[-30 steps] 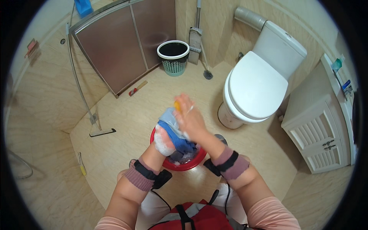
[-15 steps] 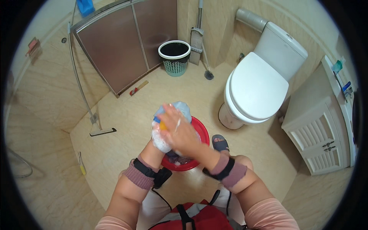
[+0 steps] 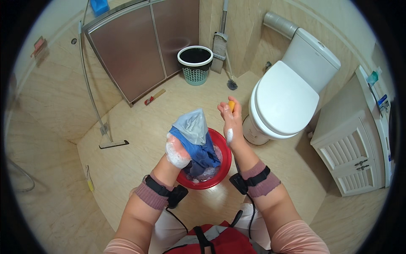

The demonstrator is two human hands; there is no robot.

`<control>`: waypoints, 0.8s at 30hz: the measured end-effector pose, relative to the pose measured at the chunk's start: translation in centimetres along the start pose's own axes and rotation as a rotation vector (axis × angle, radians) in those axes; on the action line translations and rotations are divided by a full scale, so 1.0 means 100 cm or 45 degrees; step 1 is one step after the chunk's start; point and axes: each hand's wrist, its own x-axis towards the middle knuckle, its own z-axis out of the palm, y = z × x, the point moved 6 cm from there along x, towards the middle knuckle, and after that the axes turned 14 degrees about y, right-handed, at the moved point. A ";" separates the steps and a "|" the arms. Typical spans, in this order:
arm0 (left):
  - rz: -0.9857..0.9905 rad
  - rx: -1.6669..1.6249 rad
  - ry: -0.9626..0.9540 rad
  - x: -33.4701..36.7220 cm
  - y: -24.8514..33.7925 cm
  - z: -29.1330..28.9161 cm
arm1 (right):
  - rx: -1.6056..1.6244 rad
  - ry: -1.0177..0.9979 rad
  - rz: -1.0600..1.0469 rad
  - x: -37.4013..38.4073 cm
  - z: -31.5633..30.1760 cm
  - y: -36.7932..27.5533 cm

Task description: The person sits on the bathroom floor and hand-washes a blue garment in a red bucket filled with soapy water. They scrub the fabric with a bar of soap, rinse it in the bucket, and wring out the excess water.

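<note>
A wet blue and grey cloth garment (image 3: 198, 142) is draped from my left hand (image 3: 176, 152), which grips it and is coated with white suds. The garment's lower part hangs into a red basin (image 3: 226, 149) of foamy water on the floor. To the right of the garment and apart from it, my right hand (image 3: 232, 125) is raised, closed on a small yellow bar of soap (image 3: 231, 106). A patch of foam clings to this hand near the wrist. Part of the bar is hidden by the fingers.
A white toilet (image 3: 287, 97) stands to the right, past my right hand, and a white louvred cabinet (image 3: 351, 156) is beyond it. Farther back are a waste basket (image 3: 195, 76) and a toilet brush (image 3: 231, 84). A floor squeegee (image 3: 113, 144) leans at the left.
My right hand, which was over my left hand and the garment with the yellow bar, has moved off to the right, still holding the bar. More of the garment now shows.
</note>
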 end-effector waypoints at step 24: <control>0.274 0.181 -0.641 -0.026 -0.004 0.035 | -1.024 -0.563 -0.946 -0.057 0.047 -0.027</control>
